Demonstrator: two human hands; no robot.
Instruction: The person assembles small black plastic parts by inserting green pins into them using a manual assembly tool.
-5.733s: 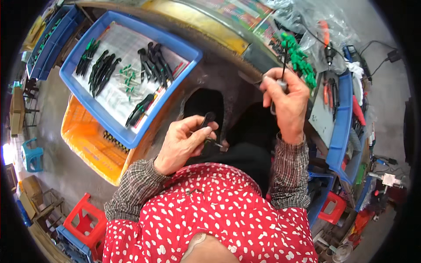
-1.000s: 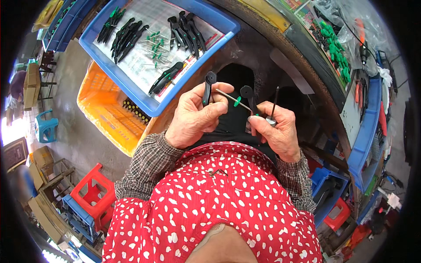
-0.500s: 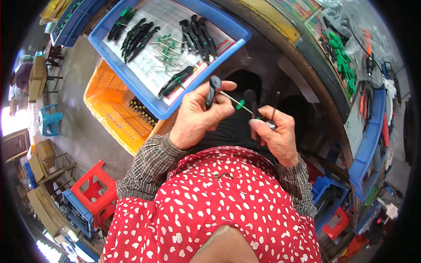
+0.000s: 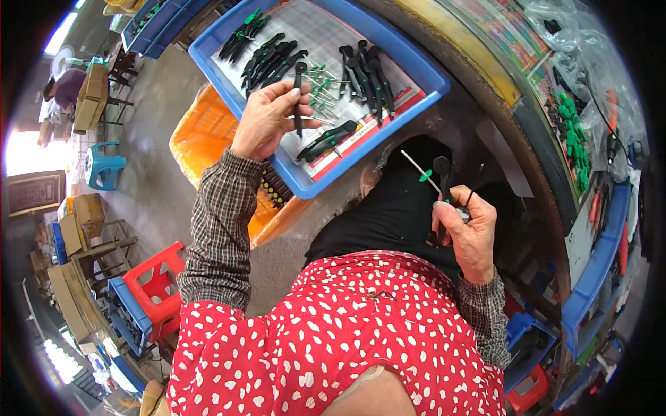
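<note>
My left hand (image 4: 267,119) is over the blue tray (image 4: 431,78), pinching a slim black handle piece (image 4: 300,97) with a round end. Beneath it, on the tray's paper lining, lie several thin metal rods with green pieces (image 4: 321,89). Groups of black handle pieces (image 4: 269,61) are spread around them. Above my lap, my right hand (image 4: 473,227) is closed around another black piece with a round head (image 4: 441,166). The same hand also grips a thin metal rod (image 4: 418,166) carrying a small green tab, which points up and left. Its lower end is hidden by my fingers.
An orange crate (image 4: 198,128) stands under the tray's left side, with dark parts inside. To my right runs a bench with a dark edge (image 4: 538,149), holding green pieces (image 4: 570,132) and a long blue bin (image 4: 586,291). A red stool (image 4: 154,288) is at left.
My left hand has moved away from my right, up and left over the tray, with its black handle piece. My right hand still holds the rod and black piece. The view has shifted.
</note>
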